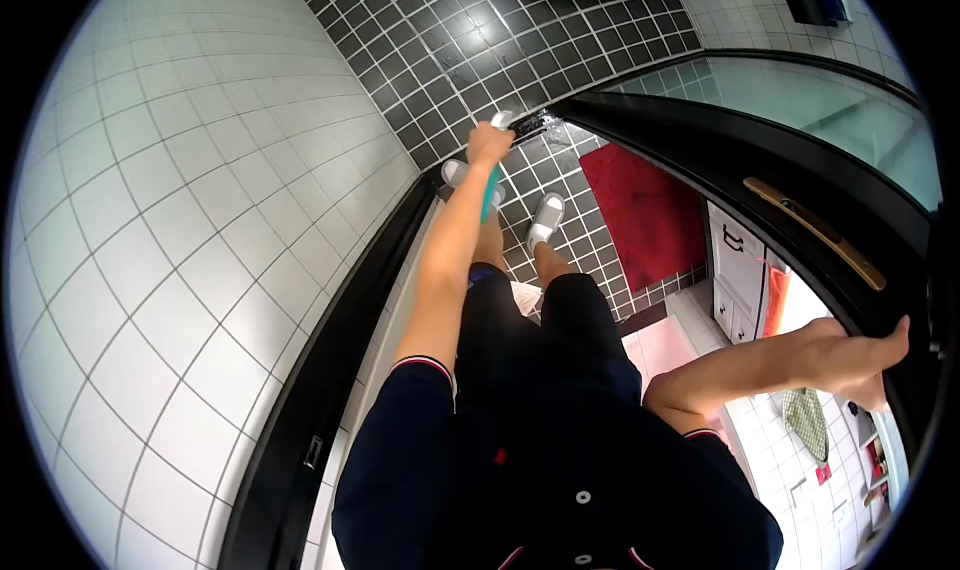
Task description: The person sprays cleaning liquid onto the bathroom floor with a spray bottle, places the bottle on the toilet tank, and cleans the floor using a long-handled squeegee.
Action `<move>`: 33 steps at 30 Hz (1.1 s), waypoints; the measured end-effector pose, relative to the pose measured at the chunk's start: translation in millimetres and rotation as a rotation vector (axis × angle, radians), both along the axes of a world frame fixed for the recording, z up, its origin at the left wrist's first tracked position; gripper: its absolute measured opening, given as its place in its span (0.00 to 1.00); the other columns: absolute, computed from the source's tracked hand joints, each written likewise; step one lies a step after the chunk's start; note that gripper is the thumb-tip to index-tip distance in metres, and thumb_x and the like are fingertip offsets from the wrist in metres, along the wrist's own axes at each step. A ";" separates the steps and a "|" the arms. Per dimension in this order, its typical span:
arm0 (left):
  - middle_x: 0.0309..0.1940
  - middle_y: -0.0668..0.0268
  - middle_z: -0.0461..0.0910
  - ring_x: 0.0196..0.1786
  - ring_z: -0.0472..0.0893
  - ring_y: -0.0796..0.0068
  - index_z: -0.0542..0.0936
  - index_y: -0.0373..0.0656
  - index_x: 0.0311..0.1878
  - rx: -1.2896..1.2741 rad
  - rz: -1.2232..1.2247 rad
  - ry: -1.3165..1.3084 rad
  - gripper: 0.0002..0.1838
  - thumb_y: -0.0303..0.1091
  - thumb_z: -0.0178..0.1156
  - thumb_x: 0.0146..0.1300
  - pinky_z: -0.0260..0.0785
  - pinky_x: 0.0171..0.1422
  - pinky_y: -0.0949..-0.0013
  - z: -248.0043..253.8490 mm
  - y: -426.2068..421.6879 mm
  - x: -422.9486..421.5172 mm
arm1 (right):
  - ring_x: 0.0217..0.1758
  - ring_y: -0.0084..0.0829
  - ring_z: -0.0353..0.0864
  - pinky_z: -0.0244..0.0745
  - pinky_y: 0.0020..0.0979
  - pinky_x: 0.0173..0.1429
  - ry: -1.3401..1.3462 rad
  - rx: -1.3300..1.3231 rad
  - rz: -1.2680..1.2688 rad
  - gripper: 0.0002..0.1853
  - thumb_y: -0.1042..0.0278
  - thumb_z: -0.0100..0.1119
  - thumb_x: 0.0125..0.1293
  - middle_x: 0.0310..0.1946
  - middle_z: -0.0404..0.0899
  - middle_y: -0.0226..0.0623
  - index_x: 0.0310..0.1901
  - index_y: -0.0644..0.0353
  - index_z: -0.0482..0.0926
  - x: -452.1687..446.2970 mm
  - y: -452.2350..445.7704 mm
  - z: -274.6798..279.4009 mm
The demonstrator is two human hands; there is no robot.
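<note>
- Navy short-sleeved shirt: nearest the camera, behind both sets of fingers.
- Left fingers: wrapped around a slim teal-and-white tool, white end just beyond them, near the black floor track.
- Right fingers: at the black-framed glass door; grip unclear.
- Step, apparently: tool work near track; next calls for steady tool control.

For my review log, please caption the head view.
Left hand grips a teal-and-white tool above dark floor tiles; right hand at the edge of a black-framed glass door.
</note>
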State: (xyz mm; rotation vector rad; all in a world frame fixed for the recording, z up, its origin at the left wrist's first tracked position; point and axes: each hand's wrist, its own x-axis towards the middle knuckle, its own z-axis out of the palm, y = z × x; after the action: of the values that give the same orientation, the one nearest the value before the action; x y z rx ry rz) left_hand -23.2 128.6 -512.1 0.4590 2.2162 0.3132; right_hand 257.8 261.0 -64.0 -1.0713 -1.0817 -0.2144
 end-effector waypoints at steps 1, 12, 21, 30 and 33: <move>0.42 0.44 0.81 0.49 0.81 0.48 0.83 0.34 0.39 -0.054 0.011 -0.034 0.20 0.40 0.62 0.47 0.73 0.55 0.57 -11.1 -1.9 -5.3 | 0.32 0.29 0.75 0.79 0.26 0.38 0.029 -0.005 -0.008 0.20 0.87 0.63 0.45 0.36 0.71 0.44 0.39 0.73 0.66 -1.1 -3.0 0.7; 0.16 0.61 0.80 0.23 0.82 0.69 0.81 0.37 0.27 0.459 0.268 0.095 0.14 0.41 0.67 0.51 0.73 0.29 0.63 18.0 -3.7 -235.3 | 0.25 0.26 0.76 0.81 0.24 0.30 0.102 -0.059 -0.032 0.12 0.85 0.63 0.48 0.31 0.75 0.41 0.31 0.70 0.68 -34.2 -5.2 11.2; 0.19 0.59 0.81 0.25 0.82 0.64 0.83 0.40 0.32 0.546 -0.293 0.139 0.17 0.45 0.64 0.48 0.73 0.34 0.64 131.8 167.5 -272.2 | 0.29 0.26 0.71 0.74 0.29 0.36 0.072 -0.103 -0.242 0.12 0.82 0.65 0.48 0.32 0.75 0.42 0.32 0.74 0.70 -40.0 0.7 14.5; 0.30 0.50 0.83 0.38 0.84 0.53 0.83 0.37 0.35 0.444 0.164 0.393 0.18 0.43 0.63 0.48 0.74 0.44 0.57 81.7 235.1 -386.6 | 0.43 0.36 0.75 0.71 0.34 0.54 -0.360 -0.399 -0.885 0.09 0.80 0.62 0.48 0.38 0.75 0.49 0.33 0.72 0.77 -19.0 -19.8 0.0; 0.22 0.57 0.82 0.29 0.84 0.61 0.84 0.37 0.34 0.477 -0.155 0.056 0.19 0.45 0.65 0.48 0.74 0.39 0.61 102.7 264.7 -364.5 | 0.36 0.37 0.77 0.76 0.35 0.37 0.158 -0.102 -0.470 0.05 0.78 0.57 0.42 0.35 0.74 0.52 0.21 0.72 0.79 4.9 -22.5 0.5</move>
State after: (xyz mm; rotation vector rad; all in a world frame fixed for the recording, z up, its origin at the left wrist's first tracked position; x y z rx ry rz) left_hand -387.7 393.3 -409.4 0.8994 2.1360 0.7588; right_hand 262.7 238.5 -63.5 -1.4025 -0.6930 -0.4443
